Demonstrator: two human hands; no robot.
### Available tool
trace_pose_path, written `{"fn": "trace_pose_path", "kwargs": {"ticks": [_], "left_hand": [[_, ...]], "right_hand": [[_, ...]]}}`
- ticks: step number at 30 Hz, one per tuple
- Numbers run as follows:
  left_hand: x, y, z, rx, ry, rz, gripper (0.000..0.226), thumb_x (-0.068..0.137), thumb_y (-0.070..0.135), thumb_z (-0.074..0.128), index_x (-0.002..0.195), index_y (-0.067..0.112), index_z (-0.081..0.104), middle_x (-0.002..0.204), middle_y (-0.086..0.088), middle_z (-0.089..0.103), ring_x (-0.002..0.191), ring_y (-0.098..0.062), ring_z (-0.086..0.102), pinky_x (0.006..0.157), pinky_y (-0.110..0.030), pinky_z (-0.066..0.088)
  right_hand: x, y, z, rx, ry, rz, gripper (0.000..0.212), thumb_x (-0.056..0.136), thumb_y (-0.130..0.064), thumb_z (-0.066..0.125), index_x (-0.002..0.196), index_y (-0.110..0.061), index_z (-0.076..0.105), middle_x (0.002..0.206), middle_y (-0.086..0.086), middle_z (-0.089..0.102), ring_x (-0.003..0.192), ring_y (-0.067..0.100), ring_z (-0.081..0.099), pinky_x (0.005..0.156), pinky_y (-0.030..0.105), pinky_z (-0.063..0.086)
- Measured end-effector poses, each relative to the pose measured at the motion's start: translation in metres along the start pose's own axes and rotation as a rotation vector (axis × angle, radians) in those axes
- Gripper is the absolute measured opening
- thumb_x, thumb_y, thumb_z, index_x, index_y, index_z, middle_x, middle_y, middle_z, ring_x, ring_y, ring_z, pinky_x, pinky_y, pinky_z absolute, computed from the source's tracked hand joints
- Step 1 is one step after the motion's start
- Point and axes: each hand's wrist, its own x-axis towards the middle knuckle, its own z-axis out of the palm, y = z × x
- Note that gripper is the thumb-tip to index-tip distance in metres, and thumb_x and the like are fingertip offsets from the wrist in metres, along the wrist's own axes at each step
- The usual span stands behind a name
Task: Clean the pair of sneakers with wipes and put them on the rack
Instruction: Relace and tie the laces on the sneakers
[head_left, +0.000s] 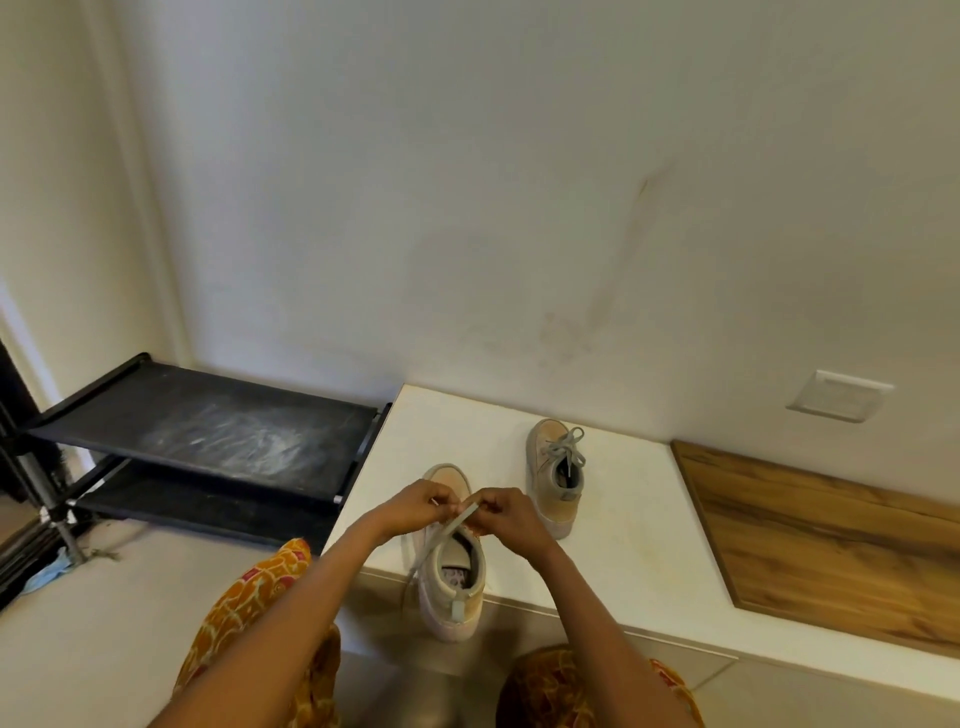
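Observation:
Two beige sneakers with grey laces stand on a white bench (623, 545). The near sneaker (451, 582) sits at the bench's front edge, heel toward me and hanging slightly over. Both my hands are above its tongue. My left hand (415, 506) and my right hand (506, 514) each pinch the grey lace (447, 530), which is pulled taut between them; one loose end trails down the shoe's left side. The far sneaker (556, 475) stands farther back to the right with its lace tied in a bow. No wipe is in view.
A black two-tier shoe rack (208, 431) stands left of the bench, its top shelf dusty. A wooden panel (831, 540) covers the bench's right part. A wall switch plate (836, 397) is at right. My patterned orange clothing (260, 597) shows below.

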Motion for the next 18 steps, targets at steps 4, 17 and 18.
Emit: {"fn": "trace_pose_path", "kwargs": {"ticks": [4, 17, 18], "left_hand": [[-0.005, 0.008, 0.007, -0.009, -0.099, -0.031, 0.009, 0.092, 0.018, 0.054, 0.095, 0.012, 0.060, 0.099, -0.006, 0.059, 0.096, -0.017, 0.053, 0.087, -0.025, 0.043], [-0.012, 0.011, 0.011, -0.219, 0.024, -0.152, 0.040, 0.087, 0.052, 0.040, 0.103, 0.022, 0.060, 0.118, -0.004, 0.055, 0.111, -0.019, 0.049, 0.104, -0.037, 0.033], [-0.011, 0.010, 0.013, -0.121, 0.098, -0.121, 0.040, 0.093, 0.049, 0.037, 0.112, 0.020, 0.057, 0.124, -0.006, 0.053, 0.116, -0.022, 0.048, 0.106, -0.038, 0.033]], "right_hand": [[0.000, -0.001, 0.000, -0.045, 0.032, -0.020, 0.009, 0.082, -0.014, 0.068, 0.088, -0.009, 0.073, 0.071, 0.004, 0.067, 0.063, 0.012, 0.064, 0.068, 0.027, 0.057], [-0.004, -0.003, 0.005, -0.447, 0.186, -0.220, 0.005, 0.082, -0.020, 0.063, 0.085, -0.019, 0.067, 0.084, -0.002, 0.068, 0.073, 0.013, 0.059, 0.067, 0.031, 0.049], [-0.005, -0.001, 0.007, -0.433, 0.211, -0.232, 0.004, 0.083, -0.021, 0.062, 0.085, -0.019, 0.066, 0.083, -0.002, 0.068, 0.073, 0.013, 0.059, 0.066, 0.030, 0.049]]}}
